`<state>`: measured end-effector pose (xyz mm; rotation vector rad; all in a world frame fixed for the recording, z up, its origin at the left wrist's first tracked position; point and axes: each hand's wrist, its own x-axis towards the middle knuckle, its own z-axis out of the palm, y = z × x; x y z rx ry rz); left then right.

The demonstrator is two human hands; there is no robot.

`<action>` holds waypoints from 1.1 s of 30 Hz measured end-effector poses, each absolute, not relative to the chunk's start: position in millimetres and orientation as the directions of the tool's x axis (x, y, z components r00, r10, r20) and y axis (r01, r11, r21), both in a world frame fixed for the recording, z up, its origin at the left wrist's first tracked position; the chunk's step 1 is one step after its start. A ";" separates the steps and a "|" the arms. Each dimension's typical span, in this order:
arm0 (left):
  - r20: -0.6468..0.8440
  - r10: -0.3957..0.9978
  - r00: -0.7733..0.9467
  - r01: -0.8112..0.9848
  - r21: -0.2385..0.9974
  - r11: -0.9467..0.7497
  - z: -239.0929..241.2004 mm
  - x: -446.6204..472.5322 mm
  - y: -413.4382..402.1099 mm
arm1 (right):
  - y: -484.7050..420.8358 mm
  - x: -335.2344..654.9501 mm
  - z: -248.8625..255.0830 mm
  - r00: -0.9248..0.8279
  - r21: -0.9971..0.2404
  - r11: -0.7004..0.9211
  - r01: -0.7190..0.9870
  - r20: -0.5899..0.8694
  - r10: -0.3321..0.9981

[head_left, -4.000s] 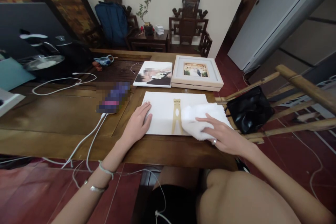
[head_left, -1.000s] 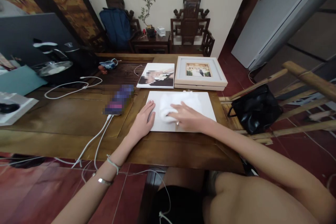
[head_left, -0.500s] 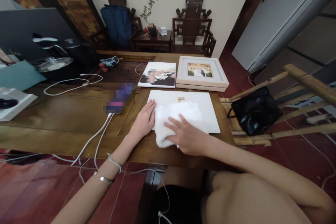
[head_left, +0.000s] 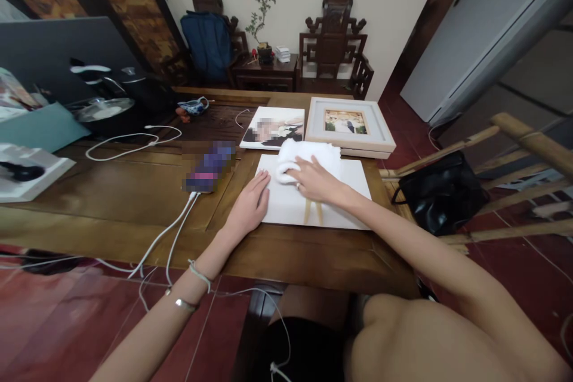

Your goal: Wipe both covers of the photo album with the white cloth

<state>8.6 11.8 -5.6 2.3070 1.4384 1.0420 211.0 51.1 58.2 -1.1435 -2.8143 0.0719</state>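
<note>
A flat white panel lies on the wooden table in front of me. My left hand rests flat at the panel's left edge, fingers stretched out, holding nothing. With my right hand I press a white towel onto the far part of the panel, its folded edge gathered at my fingers. Some of the towel reaches past the panel's far edge. Below my right hand, two gold-coloured tails show on the panel; what they join is covered by my hand and the towel.
Beyond the panel lie a photo print and a framed photo. Left of my left hand is a blurred-out phone with white cables. A black bag sits on a bamboo chair at right.
My right hand has slid the towel away from me, from the panel's near edge to its far edge, uncovering the gold-coloured tails. My left hand stays at the left edge.
</note>
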 end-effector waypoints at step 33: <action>0.484 0.827 0.285 0.746 0.430 -0.509 -5.3 7.7 2.0 | 88.5 162.3 79.5 -0.797 -0.428 0.743 0.514 0.082 0.598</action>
